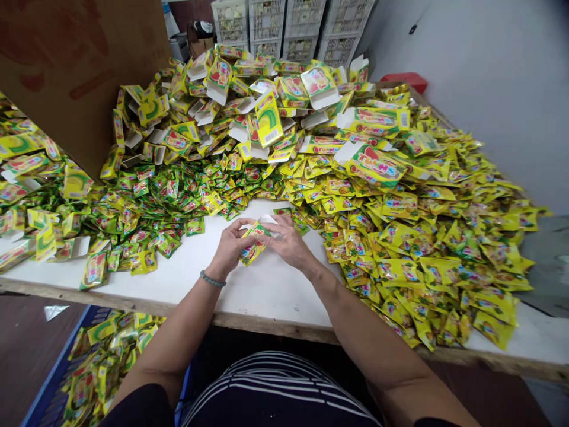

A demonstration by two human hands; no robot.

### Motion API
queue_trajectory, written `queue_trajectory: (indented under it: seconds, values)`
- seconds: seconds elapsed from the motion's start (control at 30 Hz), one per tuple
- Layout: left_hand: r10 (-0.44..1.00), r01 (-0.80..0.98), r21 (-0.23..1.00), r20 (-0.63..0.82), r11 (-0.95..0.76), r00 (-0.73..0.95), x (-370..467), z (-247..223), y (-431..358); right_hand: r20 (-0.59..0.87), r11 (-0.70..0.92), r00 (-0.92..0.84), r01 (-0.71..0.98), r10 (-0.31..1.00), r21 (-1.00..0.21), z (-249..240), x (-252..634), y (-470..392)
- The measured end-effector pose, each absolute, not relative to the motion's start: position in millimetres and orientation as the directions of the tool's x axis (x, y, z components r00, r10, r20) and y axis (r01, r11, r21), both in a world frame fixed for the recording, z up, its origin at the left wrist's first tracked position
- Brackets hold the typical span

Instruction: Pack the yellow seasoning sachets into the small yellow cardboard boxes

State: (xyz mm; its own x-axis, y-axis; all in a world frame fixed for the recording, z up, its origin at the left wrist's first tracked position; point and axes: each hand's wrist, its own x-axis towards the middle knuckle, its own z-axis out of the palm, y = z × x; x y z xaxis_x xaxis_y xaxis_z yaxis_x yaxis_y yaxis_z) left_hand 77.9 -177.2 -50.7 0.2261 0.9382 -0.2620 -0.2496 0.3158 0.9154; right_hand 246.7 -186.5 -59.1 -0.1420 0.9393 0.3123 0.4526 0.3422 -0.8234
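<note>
Over the white tabletop, my two hands meet at one small yellow-and-green printed carton. My left hand, with a beaded bracelet at the wrist, grips the carton's left side. Fingers of my right hand are closed at its upper right end, where a white flap shows. Whether a sachet is also between the fingers is hidden. Just behind the hands lie green sachets to the left. Yellow sachets are heaped to the right.
Cartons with open white flaps pile up at the back. A large cardboard box stands at the left. Below the table edge, a blue crate holds filled-looking cartons. White plastic crates are stacked behind, and a wall rises at right.
</note>
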Motion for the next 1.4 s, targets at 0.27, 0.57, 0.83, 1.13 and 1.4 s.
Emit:
queue_trajectory:
  seconds: [0.27,0.57,0.83,1.13,1.4]
  values:
    - [0.992,-0.253,0.962,-0.075,0.099,0.105,78.6,-52.8,-175.3,0.195,0.194,0.007,0.024,0.981,-0.981,-72.8,238.3,-184.2]
    - [0.964,-0.286,0.951,-0.044,0.121,0.261,81.7,-52.7,-181.0,0.105,0.145,0.162,-0.262,0.981,-0.954,-70.7,226.8,-186.2]
    - [0.991,-0.331,0.942,-0.005,0.049,0.134,82.0,-51.9,-179.6,0.166,0.186,0.124,-0.172,0.978,-0.967,-68.6,217.4,-191.2]
    - [0.989,-0.288,0.958,0.042,0.000,0.140,80.0,-56.1,-178.7,0.175,0.186,0.088,-0.152,0.981,-0.971,-66.9,216.8,-190.6]
    - [0.964,-0.145,0.989,-0.002,0.042,0.266,76.8,-57.7,-178.4,0.192,0.189,0.064,0.049,0.979,-0.981,-68.4,232.6,-188.6]
